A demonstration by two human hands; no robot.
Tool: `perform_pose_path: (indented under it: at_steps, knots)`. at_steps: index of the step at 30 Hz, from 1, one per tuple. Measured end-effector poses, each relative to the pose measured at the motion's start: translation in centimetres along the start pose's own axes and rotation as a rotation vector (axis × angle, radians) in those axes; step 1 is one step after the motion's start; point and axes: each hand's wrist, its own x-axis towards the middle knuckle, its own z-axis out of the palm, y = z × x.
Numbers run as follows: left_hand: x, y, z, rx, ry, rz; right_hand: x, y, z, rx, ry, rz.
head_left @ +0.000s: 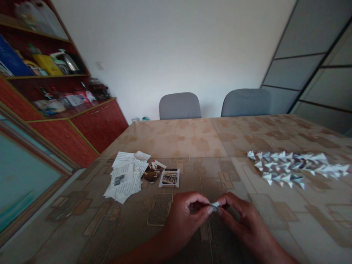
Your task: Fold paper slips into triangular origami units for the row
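Between my two hands, just above the near part of the table, is a small folded piece of printed paper (pixel 214 206). My left hand (pixel 189 209) pinches its left end between thumb and forefinger. On the other end, my right hand (pixel 239 216) grips it the same way. Left of centre lies a loose pile of printed paper pieces (pixel 123 179), with a brown-and-white picture scrap (pixel 152 171) and a small printed picture piece (pixel 169 178) beside it. Over on the right, several pointed folded paper pieces (pixel 286 165) are set out in rows.
The patterned tablecloth (pixel 192 135) covers a wide table. Two grey chairs (pixel 180 106) stand at its far side against a white wall. At the left is a red-brown cabinet (pixel 96 128) with bottles and boxes on its shelves; grey panelled doors (pixel 297 69) are at the right.
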Motion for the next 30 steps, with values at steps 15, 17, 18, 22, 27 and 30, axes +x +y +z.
perform_pose_path:
  at_steps: [15,17,18,22,27,30]
  knots:
    - [-0.4,-0.3,0.4,-0.137,-0.084,-0.081,0.0,-0.1,0.3,0.001,-0.017,0.001]
    - [0.0,-0.3,0.4,-0.294,-0.093,-0.18,0.2,-0.1,0.1,0.08,-0.027,0.012]
    - [0.1,-0.3,0.3,-0.363,-0.08,-0.211,0.2,-0.2,0.0,0.113,-0.024,0.005]
    - [0.5,-0.5,0.2,-0.501,0.007,-0.23,0.3,-0.4,-0.3,0.151,0.003,-0.042]
    - [0.3,-0.7,0.3,-0.471,-0.054,-0.146,0.2,-0.2,0.0,0.095,0.024,-0.06]
    - [0.2,-0.5,0.3,-0.532,-0.063,-0.155,0.1,0.0,-0.2,-0.02,0.118,-0.141]
